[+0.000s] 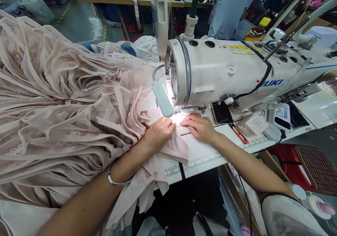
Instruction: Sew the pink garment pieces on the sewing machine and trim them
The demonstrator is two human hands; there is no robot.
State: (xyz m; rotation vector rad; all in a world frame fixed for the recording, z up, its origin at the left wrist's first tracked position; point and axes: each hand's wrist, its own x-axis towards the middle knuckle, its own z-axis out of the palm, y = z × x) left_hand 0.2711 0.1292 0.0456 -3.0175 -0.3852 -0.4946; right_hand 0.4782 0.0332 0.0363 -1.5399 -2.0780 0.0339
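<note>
Under the lit needle area of the white sewing machine (210,73), a pale pink garment piece (177,145) lies on the machine bed. My left hand (159,132) is closed on it, fingertips pinching the fabric just left of the bright spot. From the other side, my right hand (201,127) presses its thumb and fingers together on the cloth edge, close to the presser foot. Glare at the needle hides the stitching and the exact edge held. A clip-on lamp (163,99) hangs right above my left fingertips.
A big heap of pale pink lace garments (79,123) fills the left side. Right of the needle are a dark phone (222,112), an orange-handled cutter (239,134) and a stack of labels (252,124). A person in a blue shirt (228,9) is behind the machine.
</note>
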